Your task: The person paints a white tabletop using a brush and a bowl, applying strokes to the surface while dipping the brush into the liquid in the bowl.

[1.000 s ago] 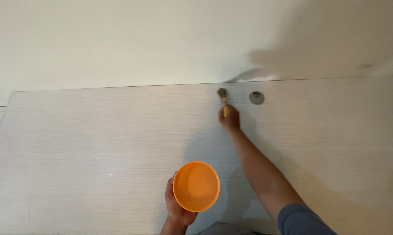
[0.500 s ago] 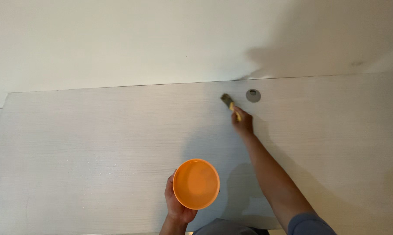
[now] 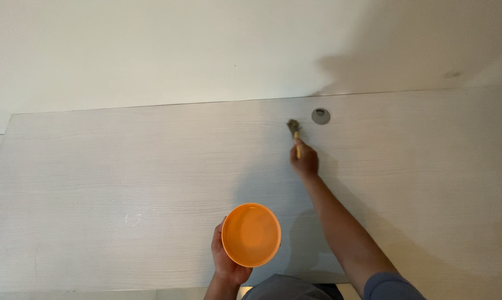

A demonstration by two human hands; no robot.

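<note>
Two hands share the work: the left hand (image 3: 227, 261) cups a round orange plastic bowl (image 3: 251, 235) low, while the right hand (image 3: 305, 161) grips a small wooden-handled brush (image 3: 295, 133), best stroked lightly along the pale wood-grain surface (image 3: 123, 183) beside the grey round grommet (image 3: 320, 115).

tabletop (image 3: 123, 183): pale whitewashed wood-grain finish, fine lines running lengthwise, matt, likely laminate; a few tiny pale specks near the front left. wall (image 3: 151, 50) behind: plain off-white paint, smooth, matt, one faint smudge at far right. bowl (image 3: 251, 235) in the left hand (image 3: 227, 261): orange plastic, smooth, soft sheen inside, thin rim. brush (image 3: 295, 136) in the right hand (image 3: 305, 163): light wooden handle, yellowish, dull; bristles dark grey-brown, coarse-looking. round cap (image 3: 320, 116) set in the tabletop: grey, plastic or metal not clear, slight gloss. sleeve (image 3: 392, 288): blue-grey cloth, soft, matt.
</note>
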